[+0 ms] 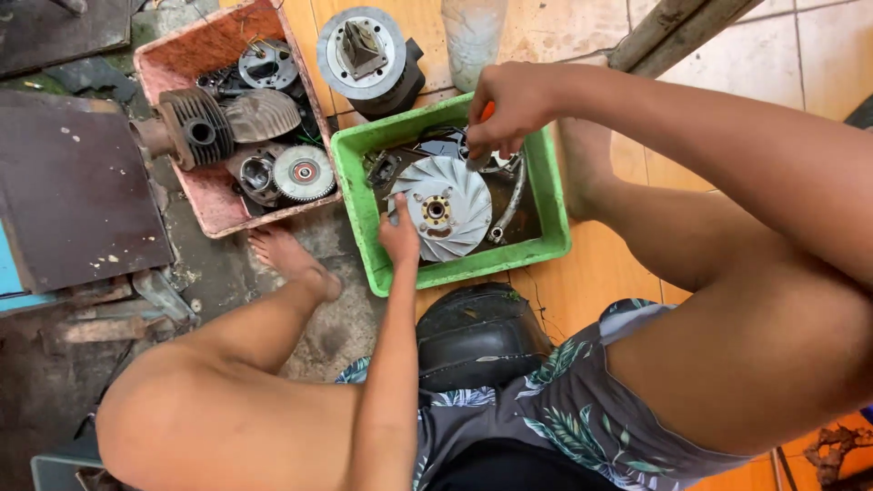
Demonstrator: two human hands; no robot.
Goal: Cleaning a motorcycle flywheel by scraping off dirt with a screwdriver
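I see the silver fan wheel lying flat in the green tray, centre of the frame, face up, so its axle points at the camera; being round, it has no long axis. My left hand presses its lower-left rim, fingers together. My right hand pinches an orange-handled tool at the top edge. I judge the wheel could tip or skid in oily residue, catching fingers on the blades.
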